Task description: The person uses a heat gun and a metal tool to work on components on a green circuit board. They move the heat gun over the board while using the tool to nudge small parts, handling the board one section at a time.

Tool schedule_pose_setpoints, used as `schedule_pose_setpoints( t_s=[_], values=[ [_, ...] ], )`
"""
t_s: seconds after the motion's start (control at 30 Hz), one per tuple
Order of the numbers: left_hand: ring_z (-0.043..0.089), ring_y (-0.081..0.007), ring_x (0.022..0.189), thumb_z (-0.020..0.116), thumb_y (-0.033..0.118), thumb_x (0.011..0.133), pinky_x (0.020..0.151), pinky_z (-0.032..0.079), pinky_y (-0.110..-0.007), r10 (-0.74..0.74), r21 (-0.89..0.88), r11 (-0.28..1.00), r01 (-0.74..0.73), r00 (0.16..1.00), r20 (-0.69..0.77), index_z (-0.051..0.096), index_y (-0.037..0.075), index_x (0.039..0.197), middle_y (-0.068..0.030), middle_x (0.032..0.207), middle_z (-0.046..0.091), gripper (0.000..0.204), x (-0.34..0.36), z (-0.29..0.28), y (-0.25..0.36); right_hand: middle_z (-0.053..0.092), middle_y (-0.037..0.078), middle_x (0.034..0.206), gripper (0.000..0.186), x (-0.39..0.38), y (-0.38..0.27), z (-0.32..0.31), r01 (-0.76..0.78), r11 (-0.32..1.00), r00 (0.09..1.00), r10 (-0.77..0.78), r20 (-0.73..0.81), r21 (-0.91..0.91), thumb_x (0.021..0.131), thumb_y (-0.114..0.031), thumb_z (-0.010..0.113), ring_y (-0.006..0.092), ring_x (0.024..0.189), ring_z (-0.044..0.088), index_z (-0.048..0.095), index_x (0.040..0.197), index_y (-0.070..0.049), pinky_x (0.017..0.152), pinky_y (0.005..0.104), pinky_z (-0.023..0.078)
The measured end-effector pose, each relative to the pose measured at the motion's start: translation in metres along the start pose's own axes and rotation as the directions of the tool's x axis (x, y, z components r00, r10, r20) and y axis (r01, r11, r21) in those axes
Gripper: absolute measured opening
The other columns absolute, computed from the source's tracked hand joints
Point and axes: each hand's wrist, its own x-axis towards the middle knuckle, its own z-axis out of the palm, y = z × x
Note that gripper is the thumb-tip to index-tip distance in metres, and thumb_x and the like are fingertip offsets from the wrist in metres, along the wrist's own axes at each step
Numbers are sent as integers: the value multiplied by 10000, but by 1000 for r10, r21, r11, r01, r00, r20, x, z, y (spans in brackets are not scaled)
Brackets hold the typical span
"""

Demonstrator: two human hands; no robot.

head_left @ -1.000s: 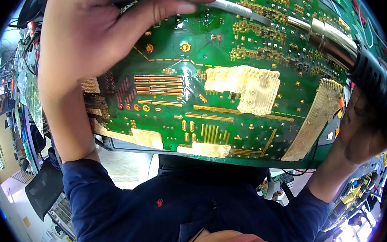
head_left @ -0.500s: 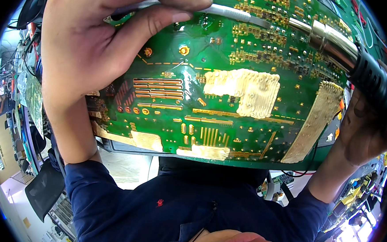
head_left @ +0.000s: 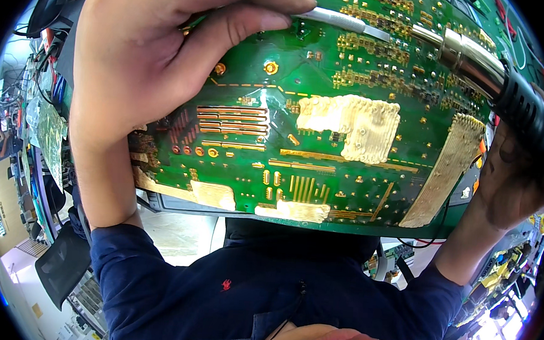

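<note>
A large green circuit board (head_left: 247,176) lies before me, with gold pads and rows of small parts along its far side. My left hand (head_left: 144,69) pinches a slim silver craft knife (head_left: 340,19) between thumb and forefinger. Its flat blade rests at or just over the small parts; actual contact is hard to tell. From the right, my right hand (head_left: 511,175) holds a hot-air gun (head_left: 475,63) by its black ribbed handle. The narrow metal nozzle points left toward the same rows, close to the blade tip. Most of the right fingers are hidden behind the handle.
Cream-coloured tape patches (head_left: 374,129) cover parts of the board, with a long strip (head_left: 443,171) near its right edge. A black cable (head_left: 426,245) hangs below the right corner. A dark chair (head_left: 63,266) stands at lower left, and several boards (head_left: 496,277) are piled at lower right.
My left hand and the knife have shifted slightly right. The board's left part also appears a little farther right. My right hand and the hot-air gun have barely moved.
</note>
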Motion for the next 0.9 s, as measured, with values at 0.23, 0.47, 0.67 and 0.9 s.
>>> schedule_pose_setpoints(
  t_s=[0.23, 0.47, 0.67, 0.9],
  values=[
    [554, -149, 563, 815, 83, 762, 479, 369, -278, -40, -43, 998, 41, 999, 12, 777, 13, 846, -64, 690, 608, 116, -3, -5, 2, 510, 317, 1376, 591, -18, 11, -36, 117, 991, 955, -94, -281, 69, 1018, -362, 462, 415, 1290, 539, 451, 1359, 120, 1158, 530, 369],
    [564, -153, 563, 815, 89, 769, 470, 376, -273, -62, -63, 996, 59, 997, -47, 778, 9, 858, -73, 691, 615, 125, -9, 3, -4, 481, 342, 1390, 560, -19, 13, -42, 153, 988, 973, -145, -177, 29, 1016, -330, 466, 440, 1299, 524, 449, 1361, 111, 1148, 538, 386],
    [572, -160, 569, 799, 82, 789, 477, 403, -276, -131, -151, 981, 121, 990, -57, 775, -12, 905, -79, 698, 614, 151, -10, 1, -1, 523, 262, 1165, 627, -12, 11, -29, 127, 992, 984, -124, -125, 16, 967, -460, 483, 340, 1041, 525, 504, 1270, 88, 906, 426, 395],
    [579, -153, 598, 787, 52, 781, 488, 406, -265, -75, -148, 987, 66, 995, -59, 789, 19, 908, -88, 751, 622, 131, -4, 1, -1, 574, 135, 824, 736, -3, 3, -5, 68, 996, 996, -71, -57, -51, 893, -650, 516, 174, 645, 531, 587, 1130, 43, 550, 268, 379]
  ],
)
